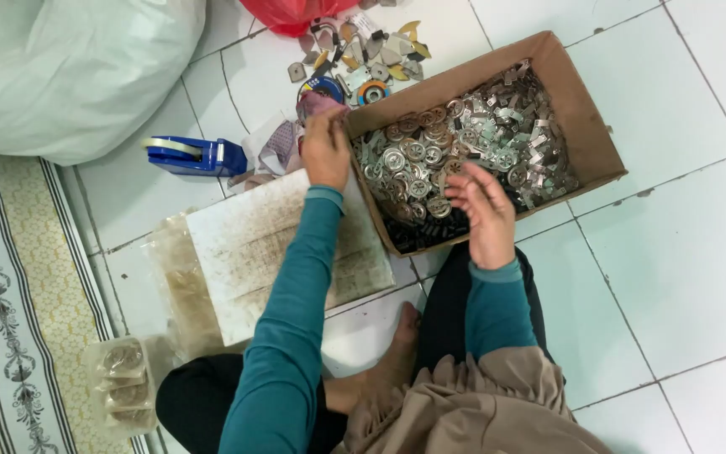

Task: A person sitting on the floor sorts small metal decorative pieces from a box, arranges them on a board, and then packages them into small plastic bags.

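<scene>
White tile floor [682, 269], person seated on it, teal sleeves, cut off at the bottom edge. Big white sack [69, 67] top left, cropped. Patterned rug [10, 319] along the left edge. Cardboard box [586, 126] lies tilted at upper right, full of small metal parts [464, 143]: round ring-shaped pieces near the hands, flat clips further back. A stained white board [254, 244] lies between the box and the rug, over a clear plastic bag [174, 277]. Blue tape dispenser [195, 155] sits just left of the left hand. Red bag [291, 13] is cut off at the top, with loose scrap pieces [363, 55] below it. Small packed bags [123, 382] at lower left; contents hard to make out.

Left hand [327, 151] rests at the box's near-left corner, fingers curled. Cannot tell what its grip holds, if anything. Right hand [485, 206] hovers over the parts at the box's near wall, fingers loosely spread, grip open, holding nothing visible.
</scene>
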